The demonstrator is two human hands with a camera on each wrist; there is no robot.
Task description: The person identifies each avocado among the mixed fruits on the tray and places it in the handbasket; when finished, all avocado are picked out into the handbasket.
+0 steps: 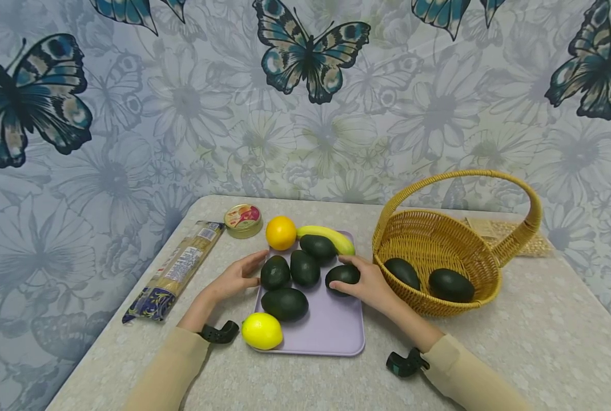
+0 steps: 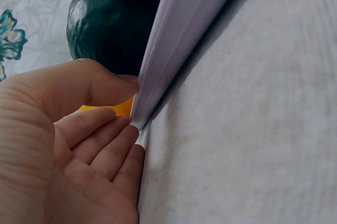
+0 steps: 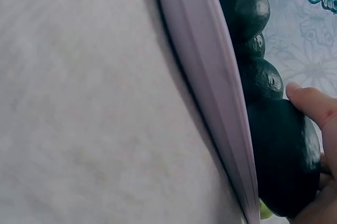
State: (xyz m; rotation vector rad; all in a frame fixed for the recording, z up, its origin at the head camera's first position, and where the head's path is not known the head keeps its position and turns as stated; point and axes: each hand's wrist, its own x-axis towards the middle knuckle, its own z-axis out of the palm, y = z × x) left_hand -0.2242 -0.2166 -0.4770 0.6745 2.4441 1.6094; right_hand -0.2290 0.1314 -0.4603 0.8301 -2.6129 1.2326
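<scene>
The right grip [image 1: 373, 283] curls round an avocado [image 1: 342, 275]; the uncurled left grip [image 1: 234, 279] touches the tray [image 1: 331, 331].

- Wall [image 1: 203, 165]: pale blue-grey, printed grey flowers [image 1: 184, 103]; big teal-and-cream butterflies [image 1: 309, 57] across upper part.
- Table [image 1: 331, 385]: pale, faintly patterned top; far edge near wall.
- Light: soft, diffuse.

Lilac tray [image 1: 331, 331]; avocados [image 1: 285, 305] seemingly blackish-green.

1. Your head view is bright, shadows soft.
2. Your wrist views are dimmer; the table [image 3: 89, 103] left of your right fingers [image 3: 311, 103] blurs.
3. Glare marks the avocado [image 2: 113, 27] above your left thumb [image 2: 87, 82].
</scene>
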